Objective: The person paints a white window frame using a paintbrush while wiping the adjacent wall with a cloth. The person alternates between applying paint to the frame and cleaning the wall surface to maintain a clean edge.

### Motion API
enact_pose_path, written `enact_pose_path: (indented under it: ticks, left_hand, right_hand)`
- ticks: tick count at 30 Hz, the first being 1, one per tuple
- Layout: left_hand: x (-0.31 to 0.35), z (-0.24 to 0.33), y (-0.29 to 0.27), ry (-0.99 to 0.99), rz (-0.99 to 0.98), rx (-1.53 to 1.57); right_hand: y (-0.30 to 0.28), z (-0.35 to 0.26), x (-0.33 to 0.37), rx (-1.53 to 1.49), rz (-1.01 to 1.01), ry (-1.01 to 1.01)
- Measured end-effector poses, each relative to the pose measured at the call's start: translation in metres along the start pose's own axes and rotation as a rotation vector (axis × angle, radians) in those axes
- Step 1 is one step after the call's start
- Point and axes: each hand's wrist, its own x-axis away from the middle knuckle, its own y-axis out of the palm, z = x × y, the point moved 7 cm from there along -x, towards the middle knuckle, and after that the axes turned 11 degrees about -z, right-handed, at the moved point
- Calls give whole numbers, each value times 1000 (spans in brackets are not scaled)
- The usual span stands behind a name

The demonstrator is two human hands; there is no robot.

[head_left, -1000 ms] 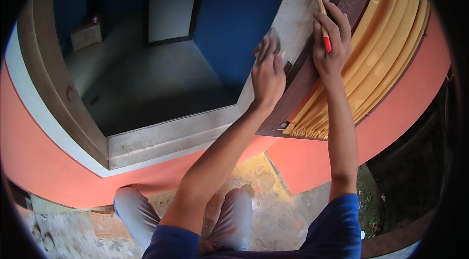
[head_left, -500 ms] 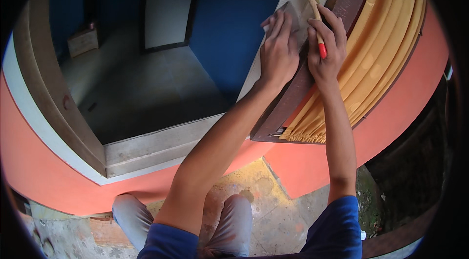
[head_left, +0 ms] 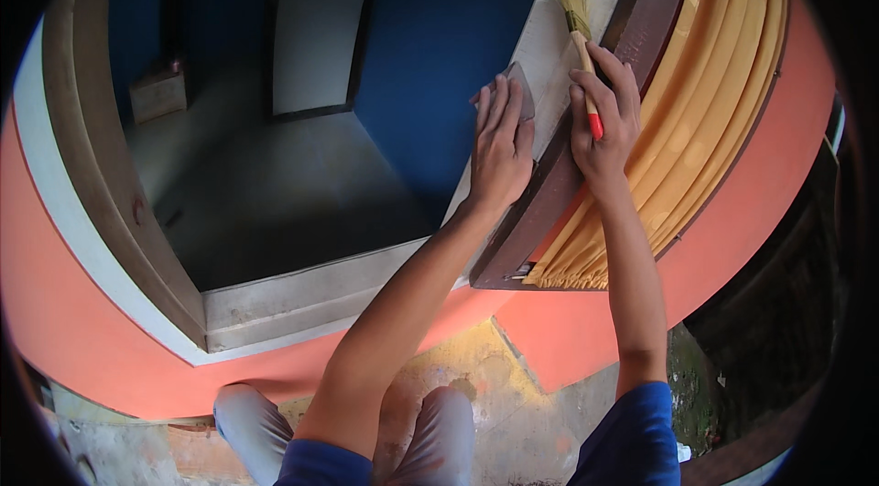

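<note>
My left hand [head_left: 502,149] is closed on a grey-brown piece of sandpaper [head_left: 524,90], holding it flat against the white door frame [head_left: 542,74]. The fingers cover most of the piece. Just to the right, my right hand [head_left: 608,124] grips a paintbrush [head_left: 580,51] by its pale wooden handle with a red end. The brush's yellowish bristles point up and away, lying against or just above the white frame; I cannot tell which. That hand is beside the dark brown window frame [head_left: 632,46].
A gathered yellow curtain [head_left: 714,120] fills the window on the right. Coral-painted wall [head_left: 558,339] runs below it. Through the doorway, with its pale sill [head_left: 302,294], are a blue wall [head_left: 430,55], a white door [head_left: 322,23] and a box [head_left: 157,97]. My knees stand over a paint-stained floor [head_left: 513,413].
My left hand has slid the sandpaper down the white frame toward me. The right hand has come slightly nearer with the paintbrush. The whole view has shifted a little.
</note>
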Motion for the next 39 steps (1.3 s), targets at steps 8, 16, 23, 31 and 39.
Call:
enact_pose_path:
  ticks: [8, 16, 23, 31, 39]
  left_hand:
    - [126, -29, 18, -234, -76, 89]
    - [-37, 27, -9, 135, 34, 99]
    - [119, -17, 15, -163, -58, 127]
    - [52, -12, 8, -33, -53, 60]
    - [152, -38, 24, -166, -141, 41]
  right_hand:
    - [-5, 2, 1, 12, -14, 29]
    - [-5, 1, -4, -15, 7, 16]
    - [-5, 5, 4, 10, 4, 13]
    - [-1, 2, 1, -8, 24, 6]
    - [-2, 5, 3, 3, 19, 3]
